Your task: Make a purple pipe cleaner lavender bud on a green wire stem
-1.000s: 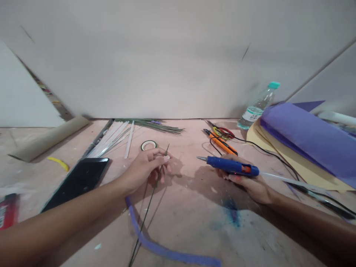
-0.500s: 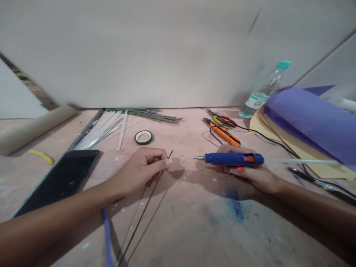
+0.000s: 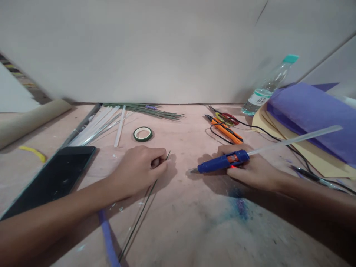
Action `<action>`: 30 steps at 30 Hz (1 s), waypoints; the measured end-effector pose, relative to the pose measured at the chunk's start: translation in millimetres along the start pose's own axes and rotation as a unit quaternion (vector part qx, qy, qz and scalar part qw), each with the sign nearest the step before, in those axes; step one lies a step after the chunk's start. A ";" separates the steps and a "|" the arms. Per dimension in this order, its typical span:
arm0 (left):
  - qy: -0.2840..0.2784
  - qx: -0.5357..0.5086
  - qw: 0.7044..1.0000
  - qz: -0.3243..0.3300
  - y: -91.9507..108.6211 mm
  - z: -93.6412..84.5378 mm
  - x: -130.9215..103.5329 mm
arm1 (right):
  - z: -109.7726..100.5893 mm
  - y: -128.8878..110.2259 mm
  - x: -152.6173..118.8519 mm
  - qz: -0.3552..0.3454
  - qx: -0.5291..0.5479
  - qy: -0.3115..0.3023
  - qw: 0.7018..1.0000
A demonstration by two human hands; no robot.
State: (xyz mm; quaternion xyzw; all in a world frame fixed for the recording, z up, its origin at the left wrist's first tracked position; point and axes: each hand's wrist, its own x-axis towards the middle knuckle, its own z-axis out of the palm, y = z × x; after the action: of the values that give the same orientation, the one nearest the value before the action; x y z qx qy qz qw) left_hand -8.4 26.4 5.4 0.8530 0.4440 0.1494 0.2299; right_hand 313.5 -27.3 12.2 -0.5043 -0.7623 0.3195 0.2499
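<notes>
Pinched between thumb and forefinger of my left hand (image 3: 143,167) is a thin green wire stem (image 3: 144,207), its tip just above the fingers and its length slanting down toward me. My right hand (image 3: 253,168) grips a blue hot glue gun (image 3: 222,162) with a small red light lit. The metal nozzle points left and down, at or close to the tabletop, apart from the stem. From the gun's back end a long translucent glue stick (image 3: 297,139) sticks out up and to the right. A purple strip (image 3: 107,237) lies under my left forearm.
A phone (image 3: 52,178) and glue sticks (image 3: 94,126) lie left. Green tape (image 3: 142,134) and green stems (image 3: 150,111) sit behind my left hand. An orange cutter (image 3: 226,129), scissors (image 3: 228,118), a bottle (image 3: 261,96), purple sheets (image 3: 308,107) and a pen (image 3: 314,176) are at right.
The glue gun has tilted, its nozzle dropping toward the tabletop and the glue stick's end rising. My left hand, still pinching the stem, has shifted slightly left and lower.
</notes>
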 end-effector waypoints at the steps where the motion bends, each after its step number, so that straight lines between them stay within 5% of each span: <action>1: -0.002 0.007 1.000 0.002 -0.2 0.2 0.3 | -3.7 -5.7 1.4 -0.006 -0.038 -0.007 0.999; 9: -0.007 0.046 0.999 0.010 1.7 2.6 -4.1 | -31.4 -62.6 22.7 -0.139 -0.301 -0.047 0.942; 13: 0.003 0.063 0.998 0.002 1.4 5.7 -2.7 | -51.2 -59.6 22.0 -0.169 -0.335 -0.042 0.926; 17: 0.018 0.074 0.997 0.000 13.8 -14.0 -8.0 | -57.2 -43.2 8.3 -0.167 -0.332 0.004 0.928; 19: -0.046 0.039 0.997 0.056 29.3 -25.7 -18.8 | -51.7 -35.0 0.6 -0.170 -0.319 0.028 0.932; 22: -0.247 -0.097 0.942 0.204 55.0 -20.4 -40.9 | -39.9 -25.6 -6.5 -0.136 -0.288 0.072 0.945; 27: -0.267 -0.203 0.925 0.180 66.5 29.7 -61.7 | -25.7 -18.9 -6.2 -0.115 -0.226 0.090 0.963; 30: -0.281 -0.235 0.918 0.156 65.6 25.9 -65.7 | -19.7 -18.7 -5.1 -0.096 -0.190 0.109 0.971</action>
State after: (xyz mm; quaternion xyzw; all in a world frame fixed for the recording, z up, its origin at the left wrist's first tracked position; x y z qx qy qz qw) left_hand 11.8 -67.5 14.5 0.8399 0.1749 0.0378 0.5124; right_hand 317.9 -32.8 38.9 -0.4985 -0.8222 0.0865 0.2610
